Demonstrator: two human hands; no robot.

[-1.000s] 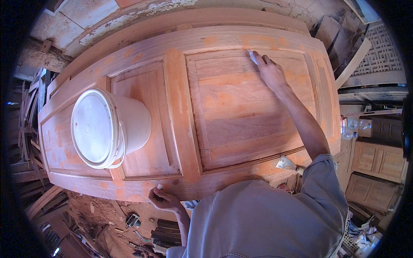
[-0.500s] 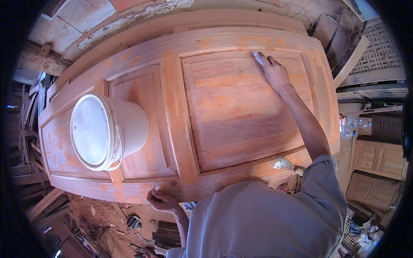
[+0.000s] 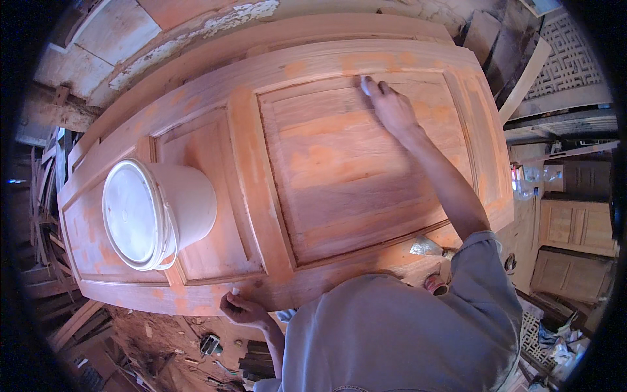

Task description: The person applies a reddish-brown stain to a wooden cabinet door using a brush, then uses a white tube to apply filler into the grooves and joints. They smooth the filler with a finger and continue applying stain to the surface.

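A wooden panel door [image 3: 353, 170] lies flat before me, blotched with orange filler. At the far edge of its large right-hand panel, my right hand [image 3: 393, 110] is closed round a small white bottle-like object [image 3: 369, 86]. Its tip meets the groove beside the frame; its exact kind is partly hidden by my fingers. Near the door's front edge, my left hand [image 3: 243, 311] pinches a small white cap-like piece [image 3: 236, 291]. A white lidded plastic bucket [image 3: 192, 204] sits on the door to the left, apart from both hands.
A putty knife [image 3: 426, 246] lies on the near right edge, with a reddish can [image 3: 435, 284] close by. Another board [image 3: 339, 29] lies along the far side. Scrap wood [image 3: 46, 202] is piled left, and a power tool [image 3: 209, 344] rests on the floor.
My right hand has slid left along the panel's far groove with the white bottle-like object. My left hand stays near the front edge, still pinching the white piece. The view has shifted slightly.
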